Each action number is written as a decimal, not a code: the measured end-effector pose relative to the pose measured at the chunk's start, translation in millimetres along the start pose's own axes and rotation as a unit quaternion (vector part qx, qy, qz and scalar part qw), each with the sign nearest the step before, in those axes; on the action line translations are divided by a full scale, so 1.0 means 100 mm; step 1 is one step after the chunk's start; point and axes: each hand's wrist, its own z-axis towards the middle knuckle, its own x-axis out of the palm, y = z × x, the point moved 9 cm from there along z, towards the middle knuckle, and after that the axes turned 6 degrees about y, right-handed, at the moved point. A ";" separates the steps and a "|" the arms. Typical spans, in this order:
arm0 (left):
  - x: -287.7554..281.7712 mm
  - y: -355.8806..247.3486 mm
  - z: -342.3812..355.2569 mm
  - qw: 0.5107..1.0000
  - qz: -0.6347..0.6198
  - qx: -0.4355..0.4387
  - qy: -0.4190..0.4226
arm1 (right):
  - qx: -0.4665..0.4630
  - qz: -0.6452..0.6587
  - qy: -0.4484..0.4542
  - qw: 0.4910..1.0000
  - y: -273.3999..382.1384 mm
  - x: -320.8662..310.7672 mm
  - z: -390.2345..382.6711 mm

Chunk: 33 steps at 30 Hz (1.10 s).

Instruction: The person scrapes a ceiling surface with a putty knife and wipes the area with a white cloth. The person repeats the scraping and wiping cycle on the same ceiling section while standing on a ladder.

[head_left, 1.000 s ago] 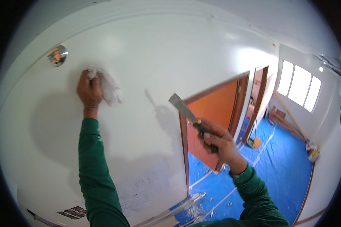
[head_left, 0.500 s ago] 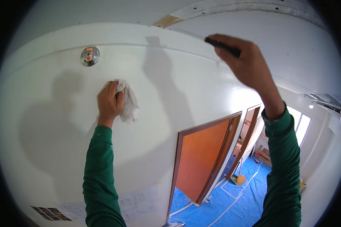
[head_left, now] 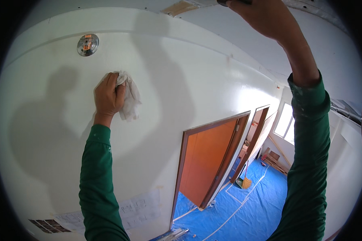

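Observation:
My left hand (head_left: 108, 96) is closed around a crumpled white cloth (head_left: 130, 101) and rests against the white wall (head_left: 217, 88). The cloth hangs down on the right side of the fingers. Above this hand, a round chrome fixture (head_left: 88, 45) with an orange middle is set in the wall. My right hand (head_left: 265, 20) is raised to the top edge of the picture, close to the ceiling. In its fingers is a black stick-like object (head_left: 234, 2), mostly cut off by the frame, so its kind cannot be made out.
An orange-brown door (head_left: 209, 160) stands in a brown frame to the right. Blue sheeting (head_left: 233, 221) covers the floor, with a broom (head_left: 246, 183) farther back. Paper drawings (head_left: 140, 209) are taped low on the wall. Wooden boards (head_left: 274, 162) lie near the far window (head_left: 284, 120).
My right hand has risen toward the ceiling and partly left the picture with the black object. My left hand still holds the cloth at the wall. The whole view has shifted slightly.

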 end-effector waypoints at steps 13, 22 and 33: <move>0.00 -0.02 0.01 1.000 0.000 0.002 -0.003 | -0.076 0.035 -0.041 0.996 -0.28 -0.07 0.22; 0.00 -0.01 0.00 1.000 -0.008 -0.003 -0.006 | 0.011 0.028 -0.019 0.999 -0.20 -0.09 0.02; 0.01 -0.03 0.01 1.000 0.019 -0.012 0.008 | -0.116 0.081 0.015 0.990 -0.48 0.34 0.17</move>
